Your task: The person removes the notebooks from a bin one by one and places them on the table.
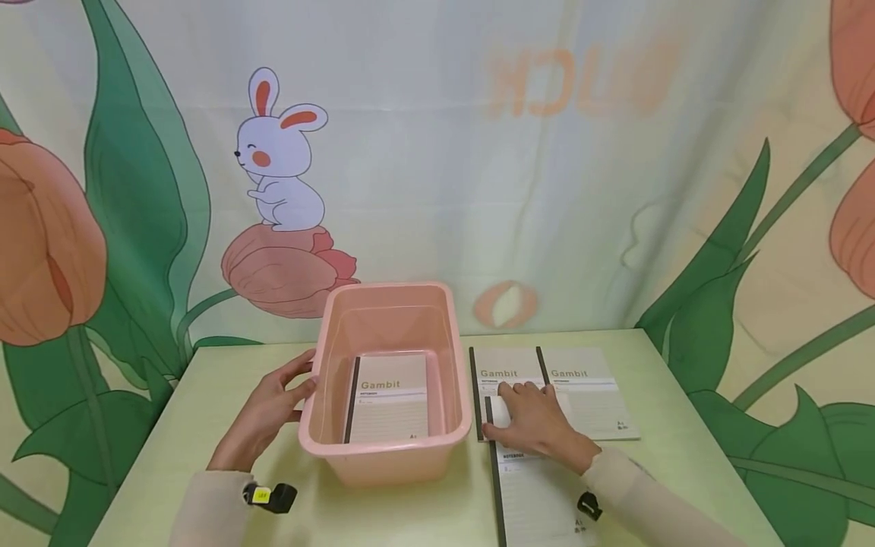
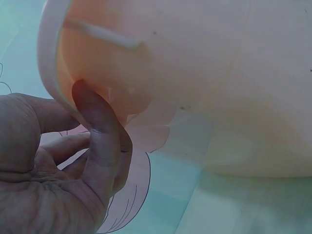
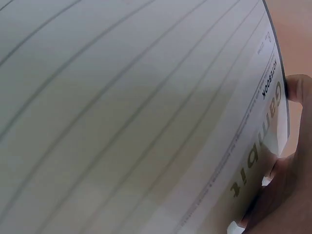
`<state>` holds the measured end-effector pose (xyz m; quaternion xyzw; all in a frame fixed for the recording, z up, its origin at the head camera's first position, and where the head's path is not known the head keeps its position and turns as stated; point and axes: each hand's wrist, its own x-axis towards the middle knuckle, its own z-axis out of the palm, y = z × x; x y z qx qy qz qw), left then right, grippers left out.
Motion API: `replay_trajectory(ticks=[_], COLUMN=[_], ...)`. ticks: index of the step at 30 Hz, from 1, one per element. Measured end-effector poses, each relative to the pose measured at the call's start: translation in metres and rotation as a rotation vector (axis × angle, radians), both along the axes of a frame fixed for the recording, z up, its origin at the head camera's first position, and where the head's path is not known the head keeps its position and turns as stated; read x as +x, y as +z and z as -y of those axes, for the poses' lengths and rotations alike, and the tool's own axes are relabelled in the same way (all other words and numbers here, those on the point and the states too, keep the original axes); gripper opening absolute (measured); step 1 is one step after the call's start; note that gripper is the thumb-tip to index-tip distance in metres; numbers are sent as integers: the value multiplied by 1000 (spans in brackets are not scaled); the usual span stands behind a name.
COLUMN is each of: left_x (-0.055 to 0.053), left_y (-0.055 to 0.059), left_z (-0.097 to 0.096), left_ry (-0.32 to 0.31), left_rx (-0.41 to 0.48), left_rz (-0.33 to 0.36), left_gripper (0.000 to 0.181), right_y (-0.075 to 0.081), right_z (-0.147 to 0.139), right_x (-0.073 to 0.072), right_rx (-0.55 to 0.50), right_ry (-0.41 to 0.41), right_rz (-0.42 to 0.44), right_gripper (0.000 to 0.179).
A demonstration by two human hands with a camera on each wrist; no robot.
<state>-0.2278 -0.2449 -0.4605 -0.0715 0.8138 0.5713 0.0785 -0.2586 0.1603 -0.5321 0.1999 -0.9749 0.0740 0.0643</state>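
Observation:
My left hand (image 1: 270, 406) grips the left rim of a pink plastic basin (image 1: 383, 448). In the left wrist view, its fingers curl at the basin rim (image 2: 48, 58). Inside the basin a notebook (image 1: 393, 410) marked "Gambit" lies cover up, its dark spine to the left. To the basin's right, my right hand (image 1: 540, 422) holds another notebook (image 1: 536, 497) by its top end, covering part of the title. In the right wrist view this notebook's lined cover (image 3: 131, 107) bends and rises toward the fingers. The held notebook overlaps the lower part of a notebook behind it (image 1: 506, 361).
A further notebook (image 1: 598, 406) lies on the pale green table (image 1: 383, 524) at the right, side by side with the one behind my right hand. A curtain (image 1: 424, 152) printed with tulips and a rabbit hangs behind the table. Dark devices sit on both wrists.

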Motion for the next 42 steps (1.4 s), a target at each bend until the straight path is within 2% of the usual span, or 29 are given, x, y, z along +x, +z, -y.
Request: replay_trajectory(ticks=[8,15,18,28,38,42], left_x=[1,2,2,1,1,2], left_y=[-1,1,1,2,0,0], left_z=[-1,-2,-2,-3,-3,-2], left_ry=[3,0,-4,10,8,9], left_rx=[3,4,4,-1,-9,-16], left_rz=[-3,-4,-2,2,6,5], left_gripper=[62,62,62,63,64,63], right_y=[-29,-47,-52,-51,-60,-64], right_z=[4,0,-1,-2,-2,0], right_x=[-2,-6,-9,-22,-4,-2], right_rx=[-25,-40,-45,-30,2,3], right_ry=[0,-33,-35,-18,2,19], right_rz=[104,220,245,257,188,156], right_gripper=[52,53,53,53,64,63])
